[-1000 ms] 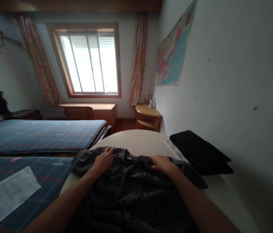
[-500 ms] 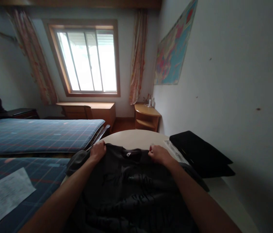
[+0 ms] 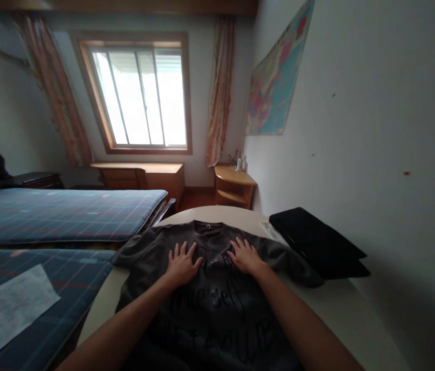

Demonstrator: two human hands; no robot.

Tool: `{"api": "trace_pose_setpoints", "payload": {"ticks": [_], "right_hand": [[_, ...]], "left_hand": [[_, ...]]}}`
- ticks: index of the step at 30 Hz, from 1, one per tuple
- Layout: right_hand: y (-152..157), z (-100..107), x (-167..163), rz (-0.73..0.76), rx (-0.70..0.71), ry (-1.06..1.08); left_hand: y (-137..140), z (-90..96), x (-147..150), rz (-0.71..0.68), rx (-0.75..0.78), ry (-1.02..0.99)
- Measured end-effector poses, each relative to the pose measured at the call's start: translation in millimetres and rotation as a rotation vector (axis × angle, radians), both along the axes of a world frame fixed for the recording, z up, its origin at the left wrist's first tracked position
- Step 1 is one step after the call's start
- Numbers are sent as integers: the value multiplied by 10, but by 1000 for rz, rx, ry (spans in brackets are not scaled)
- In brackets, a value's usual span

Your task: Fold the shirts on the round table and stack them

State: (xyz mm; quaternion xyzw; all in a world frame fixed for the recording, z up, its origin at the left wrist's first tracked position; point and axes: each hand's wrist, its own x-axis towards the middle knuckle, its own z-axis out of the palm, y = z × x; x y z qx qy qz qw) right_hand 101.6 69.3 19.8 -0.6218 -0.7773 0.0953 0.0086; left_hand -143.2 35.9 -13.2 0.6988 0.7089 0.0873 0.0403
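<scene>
A dark grey T-shirt [image 3: 217,309] with black lettering lies spread on a pale round table [image 3: 197,213], its collar at the far side and both sleeves out to the sides. My left hand [image 3: 182,265] rests flat on the left chest of the shirt, fingers spread. On the right chest, just below the collar, my right hand [image 3: 245,256] lies palm down with its fingers apart. Neither hand grips the cloth. The shirt's lower part runs out of view at the bottom, partly behind my forearms.
A black folder-like object [image 3: 313,242] sits on the table's right side by the wall, close to the right sleeve. To the left are beds with blue plaid mattresses [image 3: 66,214] and a printed paper sheet [image 3: 12,314]. A wooden desk [image 3: 163,175] stands under the window.
Both hands have let go of the shirt's shoulders and come nearer, now flat on its chest. The shirt lies smoother and farther forward, with its sleeves spread.
</scene>
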Motion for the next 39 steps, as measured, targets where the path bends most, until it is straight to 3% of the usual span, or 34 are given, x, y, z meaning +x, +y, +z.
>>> {"api": "trace_pose_setpoints", "payload": {"ticks": [5,10,12,16,20,25,32,39], "right_hand": [[-86,106,194,36,115,6],[-334,393,360,-25,276,-9],[-531,437,364,15,331,1],[-998,287,306,189,226,74],[-1249,21,276,161,115,70],[-1069,-76,230,82,9,61],[-464,-86,102,-34,-77,99],[-114,-226,143,-17,95,105]], "left_hand": [[-99,-79,-109,-16,15,32],[47,-7,-344,53,-35,35],[61,46,-360,72,-37,44],[-64,164,-232,74,79,94],[-235,179,-55,46,46,79],[-196,88,17,7,-119,37],[318,94,10,-11,-116,14],[768,75,100,44,-80,0]]}}
